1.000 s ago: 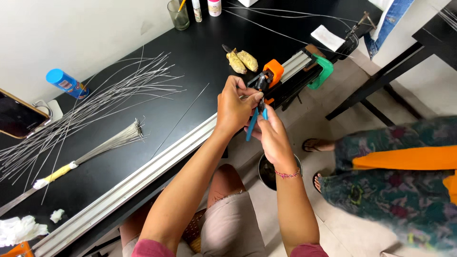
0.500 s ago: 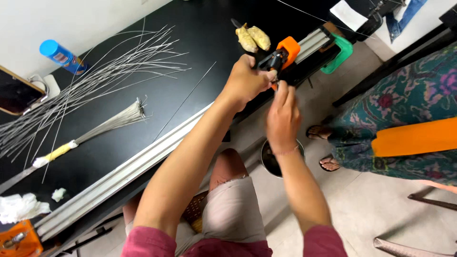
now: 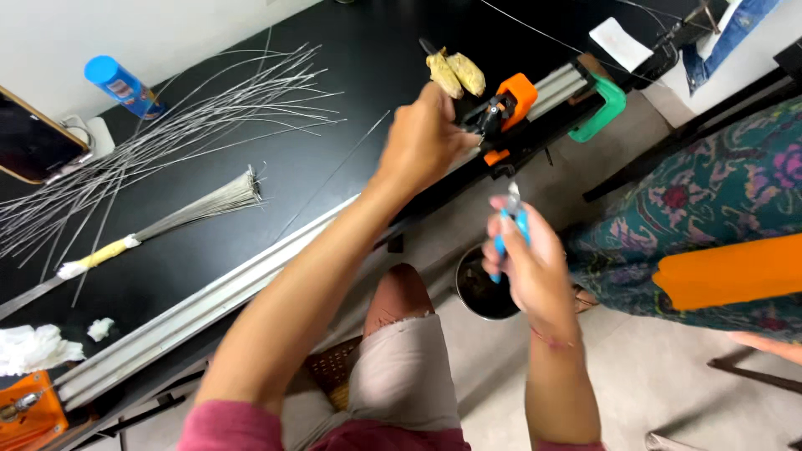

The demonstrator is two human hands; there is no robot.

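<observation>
Left hand (image 3: 426, 138): raised at the table's near edge, fingers curled together around something at the black-and-orange clamp (image 3: 501, 113); what they pinch is hidden, so I cannot tell.

Right hand (image 3: 530, 267): lower and nearer, off the table and above the floor, fingers wrapped tight on the blue-handled pliers (image 3: 510, 225).

Pliers: long axis close to upright, metal tip pointing up and far toward the clamp, blue handles running down into the palm. The tip is apart from the clamp.

Clamp: sits on the aluminium rail (image 3: 209, 296), just left of a green clamp (image 3: 606, 104). The rail lies along the near edge of the black table (image 3: 334, 75), running from near left to far right.

Steel wires (image 3: 167, 138): a loose fan spread over the left of the table, long axes running left to right. A tied wire bundle (image 3: 167, 221) with a yellow-taped end lies nearer.

Other items: blue tube (image 3: 121, 83) at far left; two yellowish pieces (image 3: 455, 73) beyond the left hand; dark round bowl (image 3: 484, 288) on the floor beside the right hand; a person in patterned cloth (image 3: 693, 209) at right.
</observation>
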